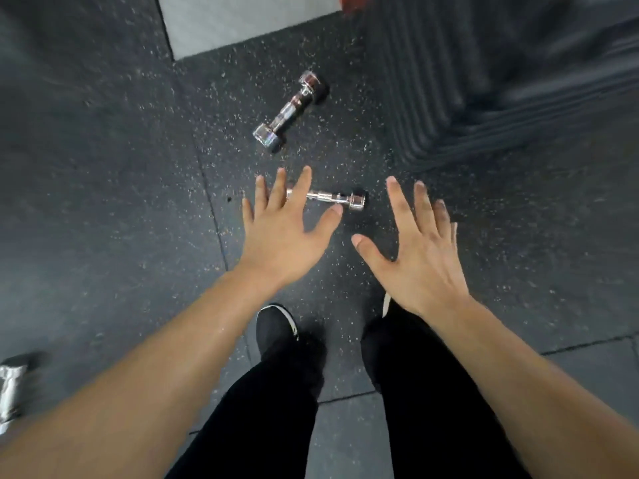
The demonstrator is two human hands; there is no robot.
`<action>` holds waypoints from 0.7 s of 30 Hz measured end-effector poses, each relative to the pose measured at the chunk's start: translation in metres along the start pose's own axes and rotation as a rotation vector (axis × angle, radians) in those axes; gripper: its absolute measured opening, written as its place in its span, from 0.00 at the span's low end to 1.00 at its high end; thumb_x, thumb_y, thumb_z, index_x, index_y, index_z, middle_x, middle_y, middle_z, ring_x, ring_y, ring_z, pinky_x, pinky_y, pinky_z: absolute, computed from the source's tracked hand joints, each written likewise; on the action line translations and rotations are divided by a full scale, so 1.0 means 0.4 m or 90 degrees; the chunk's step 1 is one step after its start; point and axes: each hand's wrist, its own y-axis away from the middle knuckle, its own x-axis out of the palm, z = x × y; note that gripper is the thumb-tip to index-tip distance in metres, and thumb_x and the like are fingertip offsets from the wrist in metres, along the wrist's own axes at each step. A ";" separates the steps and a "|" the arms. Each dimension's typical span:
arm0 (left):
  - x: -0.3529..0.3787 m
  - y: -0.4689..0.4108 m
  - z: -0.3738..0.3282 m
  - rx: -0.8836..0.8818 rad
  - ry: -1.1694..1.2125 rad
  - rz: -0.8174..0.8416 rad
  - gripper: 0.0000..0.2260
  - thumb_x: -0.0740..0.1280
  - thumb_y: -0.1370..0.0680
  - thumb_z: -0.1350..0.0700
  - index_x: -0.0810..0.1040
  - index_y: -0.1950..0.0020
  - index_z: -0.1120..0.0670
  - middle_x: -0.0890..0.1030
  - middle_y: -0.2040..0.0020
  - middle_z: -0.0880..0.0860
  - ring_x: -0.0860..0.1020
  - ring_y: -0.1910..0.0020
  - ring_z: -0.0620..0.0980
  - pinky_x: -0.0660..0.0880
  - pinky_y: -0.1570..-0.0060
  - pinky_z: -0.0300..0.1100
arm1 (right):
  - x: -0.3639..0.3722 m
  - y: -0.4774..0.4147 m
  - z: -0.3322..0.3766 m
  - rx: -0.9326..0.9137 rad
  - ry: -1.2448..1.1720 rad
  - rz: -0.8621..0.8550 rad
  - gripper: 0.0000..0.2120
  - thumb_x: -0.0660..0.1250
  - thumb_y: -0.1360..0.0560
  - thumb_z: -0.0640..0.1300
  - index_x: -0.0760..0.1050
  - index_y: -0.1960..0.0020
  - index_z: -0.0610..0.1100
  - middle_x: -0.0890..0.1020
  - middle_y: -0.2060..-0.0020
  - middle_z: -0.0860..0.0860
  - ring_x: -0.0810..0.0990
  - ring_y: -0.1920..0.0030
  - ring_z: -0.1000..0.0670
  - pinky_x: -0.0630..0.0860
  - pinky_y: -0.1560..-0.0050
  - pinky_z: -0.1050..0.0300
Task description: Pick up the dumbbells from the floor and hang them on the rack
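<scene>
Speckled black rubber floor [103, 167] carries two chrome dumbbells: the far dumbbell [290, 110] lies slanted near the ribbed mat [484, 81], and the near dumbbell [332, 197] lies crosswise beyond the person's shoes [276, 326]. Both hands are empty with fingers straight and spread. The left hand [280, 233] covers the near dumbbell's left end and the right hand [422, 250] is beside its right end, probably poised to reach down; no rack shows.

The place is a gym. The floor [103, 167] is laid in black rubber tiles flecked with white, with seams between them. A chrome dumbbell [290, 112] lies at 12 o'clock, a smaller dumbbell [332, 198] nearer. A blurred chrome weight [10, 385] sits at 8 o'clock, a grey mat [242, 19] at 11 o'clock and ribbed black padding [484, 81] at 2 o'clock.
</scene>
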 end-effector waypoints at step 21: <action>0.416 -0.557 0.287 -0.105 0.082 -0.062 0.32 0.69 0.21 0.60 0.64 0.20 0.47 0.71 0.31 0.64 0.70 0.31 0.66 0.67 0.27 0.52 | 0.484 -0.558 -0.241 -0.005 0.091 0.063 0.38 0.75 0.22 0.53 0.58 0.20 0.59 0.71 0.33 0.45 0.80 0.41 0.40 0.78 0.39 0.44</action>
